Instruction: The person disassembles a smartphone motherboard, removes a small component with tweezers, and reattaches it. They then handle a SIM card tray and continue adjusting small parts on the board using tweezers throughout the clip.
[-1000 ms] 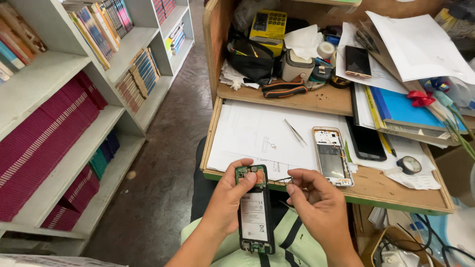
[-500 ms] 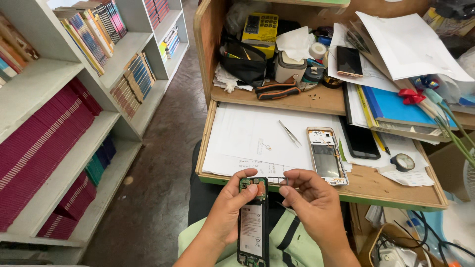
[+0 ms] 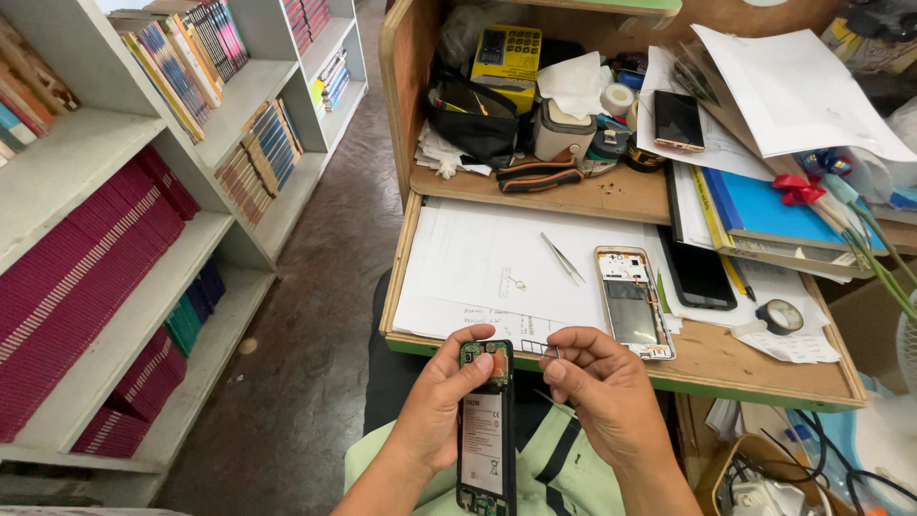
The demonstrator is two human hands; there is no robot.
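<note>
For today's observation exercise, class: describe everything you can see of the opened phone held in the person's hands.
The opened phone is a dark slab with its back cover off, showing a green circuit board at the top and a large pale battery label below. It is held lengthwise over the person's lap, below the desk edge. The left hand grips its side, thumb on the board.

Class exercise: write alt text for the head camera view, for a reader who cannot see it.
A person's left hand holds an opened phone, its battery and circuit board exposed, while the right hand pinches a small metal part beside its top. Ahead, a cluttered wooden desk holds tweezers on white paper and a phone back frame; bookshelves stand on the left.
</note>
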